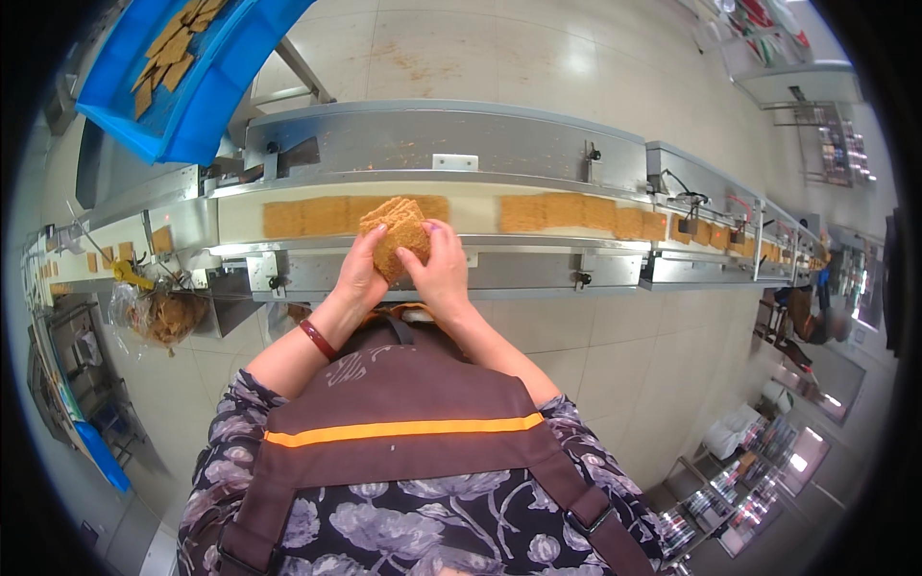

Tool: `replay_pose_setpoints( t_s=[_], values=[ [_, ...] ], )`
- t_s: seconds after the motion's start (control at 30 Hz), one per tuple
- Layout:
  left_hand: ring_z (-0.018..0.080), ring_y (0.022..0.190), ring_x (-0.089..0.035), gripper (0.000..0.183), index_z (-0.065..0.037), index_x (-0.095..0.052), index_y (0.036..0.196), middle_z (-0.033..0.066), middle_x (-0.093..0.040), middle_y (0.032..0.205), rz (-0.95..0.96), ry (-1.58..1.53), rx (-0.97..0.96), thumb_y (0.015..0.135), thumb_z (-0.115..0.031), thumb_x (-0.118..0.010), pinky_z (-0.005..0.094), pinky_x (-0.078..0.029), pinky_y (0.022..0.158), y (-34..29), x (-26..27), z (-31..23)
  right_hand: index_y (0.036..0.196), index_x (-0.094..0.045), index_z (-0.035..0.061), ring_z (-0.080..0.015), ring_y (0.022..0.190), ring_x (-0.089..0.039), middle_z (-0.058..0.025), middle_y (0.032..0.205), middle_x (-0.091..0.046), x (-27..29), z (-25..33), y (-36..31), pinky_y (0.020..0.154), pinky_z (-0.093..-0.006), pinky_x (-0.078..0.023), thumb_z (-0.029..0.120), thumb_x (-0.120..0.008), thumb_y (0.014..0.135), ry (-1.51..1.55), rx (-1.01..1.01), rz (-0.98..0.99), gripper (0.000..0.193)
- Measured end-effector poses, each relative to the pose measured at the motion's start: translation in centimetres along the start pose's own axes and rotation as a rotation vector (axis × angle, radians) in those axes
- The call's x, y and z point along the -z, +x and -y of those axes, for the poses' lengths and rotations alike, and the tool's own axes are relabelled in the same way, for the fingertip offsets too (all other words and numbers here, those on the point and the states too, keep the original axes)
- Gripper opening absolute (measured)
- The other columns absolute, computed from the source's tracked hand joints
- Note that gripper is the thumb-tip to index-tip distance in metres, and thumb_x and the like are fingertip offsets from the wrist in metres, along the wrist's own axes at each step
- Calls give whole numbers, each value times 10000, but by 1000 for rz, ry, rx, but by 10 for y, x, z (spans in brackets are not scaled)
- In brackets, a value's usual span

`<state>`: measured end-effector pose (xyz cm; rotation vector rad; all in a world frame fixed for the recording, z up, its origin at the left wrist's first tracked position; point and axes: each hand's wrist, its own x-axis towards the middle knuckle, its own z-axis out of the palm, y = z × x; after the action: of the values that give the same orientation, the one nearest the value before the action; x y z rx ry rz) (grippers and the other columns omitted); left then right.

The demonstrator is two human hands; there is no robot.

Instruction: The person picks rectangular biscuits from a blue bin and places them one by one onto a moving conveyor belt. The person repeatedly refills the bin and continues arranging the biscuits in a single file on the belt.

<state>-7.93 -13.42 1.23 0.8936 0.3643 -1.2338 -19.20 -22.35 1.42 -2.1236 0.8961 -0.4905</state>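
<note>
Between both hands I hold a small stack of square, golden-brown crackers, tilted above the near rail of a conveyor. My left hand is closed on the stack's left side. On its right side, my right hand grips it with the thumb across the front piece. Beneath and beyond the hands, a pale conveyor belt carries a row of similar crackers. To the right, past a gap, lies another overlapping row, which continues as separate pieces toward the far right.
A blue bin with loose cracker pieces stands at the upper left. Metal side panels border the belt. A clear bag of brown pieces hangs at the left, by a yellow part. Small guides rise over the belt at right.
</note>
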Motion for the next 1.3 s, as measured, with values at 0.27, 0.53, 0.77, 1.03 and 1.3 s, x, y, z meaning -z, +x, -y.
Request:
replay_pose_setpoints(
  t_s=[0.27,0.53,0.77,1.03,1.3],
  values=[
    [241,1148,-506,389,-100,-469,1267,91,-538,1237,-46,-32,31,939,-294,-548,425,-436,959,-8,-10,-5,1055,-620,42,-79,779,-571,-10,907,-625,76,-77,16,671,-237,-487,179,-656,899,709,-473,-34,211],
    [251,1164,-513,410,-94,-459,1276,96,-530,1261,72,-56,159,919,-281,-539,421,-442,960,-10,3,-14,1029,-613,22,-184,786,-601,-87,915,-637,139,-214,29,695,-315,-497,189,-657,885,-21,-340,-398,224],
    [264,1192,-513,435,-79,-460,1294,104,-544,1270,156,-73,198,904,-259,-525,450,-416,1000,-10,5,-19,1053,-608,44,-308,1009,-550,-126,1061,-562,92,-103,42,850,-418,-455,236,-684,817,-253,-120,-208,314],
    [217,1166,-550,497,-99,-479,1318,75,-570,1270,159,-111,146,930,-410,-476,388,-464,949,-15,2,-38,1106,-594,25,-313,1027,-567,-146,1137,-575,7,44,15,865,-375,-465,210,-729,787,-148,230,12,393],
    [198,1045,-570,375,-108,-517,1212,56,-600,1139,3,-34,155,897,-309,-549,367,-503,844,6,79,-33,1152,-510,11,-136,877,-579,-48,1005,-609,5,3,8,789,-292,-483,123,-606,918,662,-279,407,276]
  ],
)
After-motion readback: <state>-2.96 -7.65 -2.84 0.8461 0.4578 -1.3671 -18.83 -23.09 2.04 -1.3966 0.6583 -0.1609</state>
